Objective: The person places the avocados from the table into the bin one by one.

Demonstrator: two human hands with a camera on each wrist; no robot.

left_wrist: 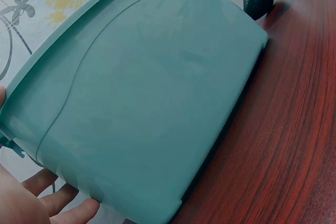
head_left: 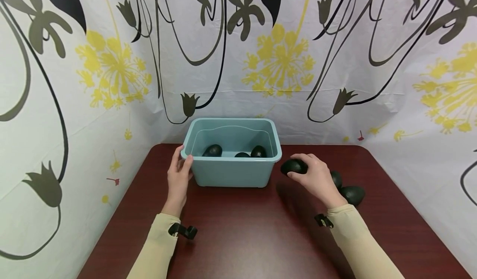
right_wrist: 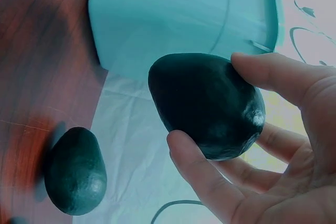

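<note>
My left hand (head_left: 179, 181) holds the light-blue plastic bin (head_left: 231, 173) by its left front corner. The left wrist view has its fingertips (left_wrist: 86, 208) against the bin's wall. Just right of the bin, above the table, my right hand (head_left: 316, 177) grips a dark green avocado (head_left: 294, 167) between thumb and fingers; the right wrist view gives the avocado (right_wrist: 207, 106) close up. Inside the bin lie an avocado (head_left: 213, 150) at left and two more (head_left: 258, 151) at right, one mostly hidden by the front rim.
Behind my right hand, two avocados rest on the table, one (head_left: 352, 195) in plain view and another (head_left: 336, 179) partly covered. The dark red wooden table (head_left: 238, 229) ends at a patterned white cloth (head_left: 231, 76) behind the bin.
</note>
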